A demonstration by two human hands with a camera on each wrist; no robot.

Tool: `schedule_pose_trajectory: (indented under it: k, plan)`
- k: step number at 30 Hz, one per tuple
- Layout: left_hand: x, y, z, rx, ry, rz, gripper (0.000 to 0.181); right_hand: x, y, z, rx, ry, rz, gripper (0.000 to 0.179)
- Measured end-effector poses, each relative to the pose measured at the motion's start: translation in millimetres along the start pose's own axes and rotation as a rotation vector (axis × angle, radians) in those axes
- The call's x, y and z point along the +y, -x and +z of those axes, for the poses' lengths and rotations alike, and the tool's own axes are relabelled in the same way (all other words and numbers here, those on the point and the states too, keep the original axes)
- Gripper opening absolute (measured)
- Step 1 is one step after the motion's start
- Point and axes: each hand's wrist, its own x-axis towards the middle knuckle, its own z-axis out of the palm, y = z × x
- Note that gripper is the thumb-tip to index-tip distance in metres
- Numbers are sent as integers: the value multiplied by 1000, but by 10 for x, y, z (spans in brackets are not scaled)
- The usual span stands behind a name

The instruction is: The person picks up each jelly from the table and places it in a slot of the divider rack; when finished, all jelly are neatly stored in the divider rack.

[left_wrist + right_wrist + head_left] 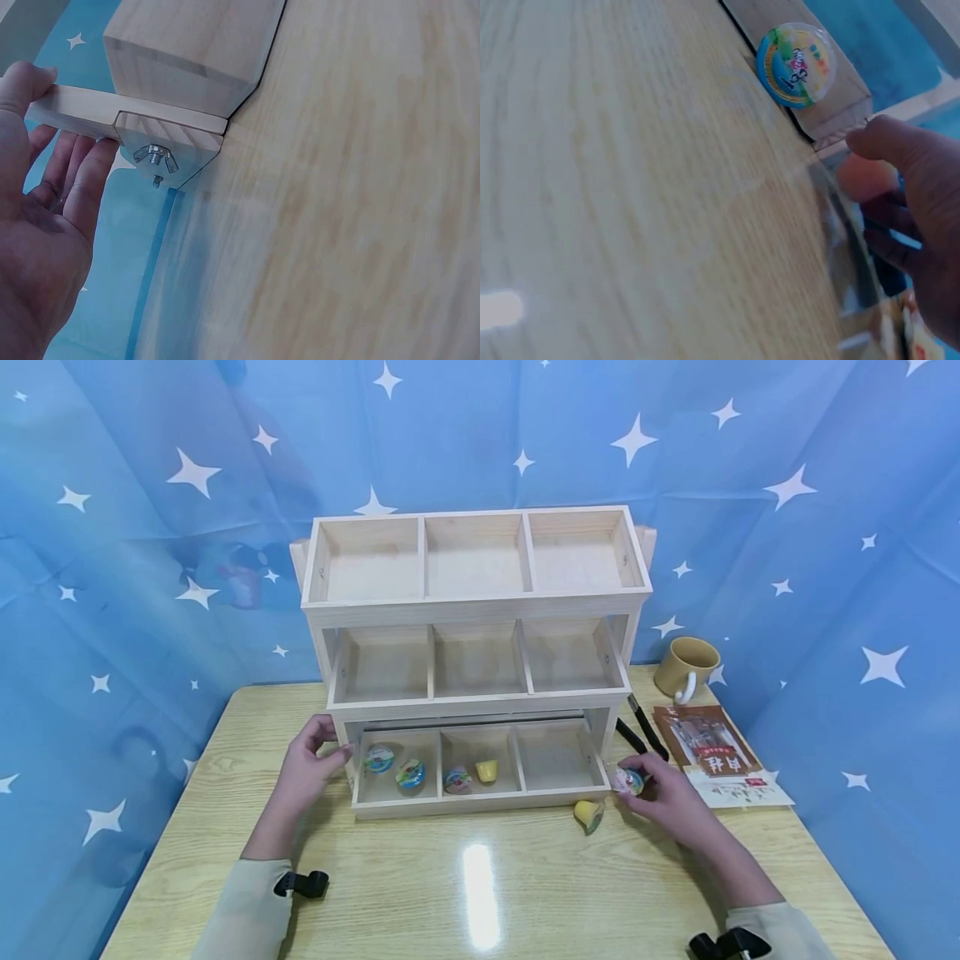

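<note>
A three-tier wooden rack (480, 602) with divided trays stands on the table. My left hand (311, 752) is at its lower left side; in the left wrist view the thumb lies above a wooden bar (86, 109) and the fingers beneath it. My right hand (663, 797) pinches a jelly cup (628, 781) with a printed lid, just right of the bottom tray (480, 806). Another jelly cup (588, 816), yellow with its lid tilted, rests against that tray's front right corner. The bottom tray's left compartment holds two jelly cups (410, 774); two more jelly cups (487, 771) lie in the middle one.
A tan mug (686, 667) stands at the back right. Before it lie brown printed packets (712, 747) and dark stick-like items (647, 727). A wing nut (155, 156) juts from the rack's side. A blue starry curtain (825, 568) hangs behind the table.
</note>
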Motion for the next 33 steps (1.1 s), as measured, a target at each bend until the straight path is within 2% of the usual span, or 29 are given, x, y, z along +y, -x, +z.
schedule_pose_trajectory:
  k: [4,9,12,17,26,33]
  plan:
    - [-4,1,4,-2,-2,-2,40,-75,-9,-38,31,31,-22,48]
    - [-5,-2,8,1,-1,-5,41,-199,-29,-78,89,52,-102,48]
    - [-9,-6,9,3,4,-3,41,-273,-56,-99,98,62,-131,49]
    - [-6,9,-4,-4,3,-8,41,-445,-133,-95,43,78,-119,45]
    - [-32,24,-33,1,1,-16,42,-749,-372,91,-43,63,-173,43]
    - [-22,-4,-22,-2,0,-10,42,-846,-588,213,-110,99,-114,47]
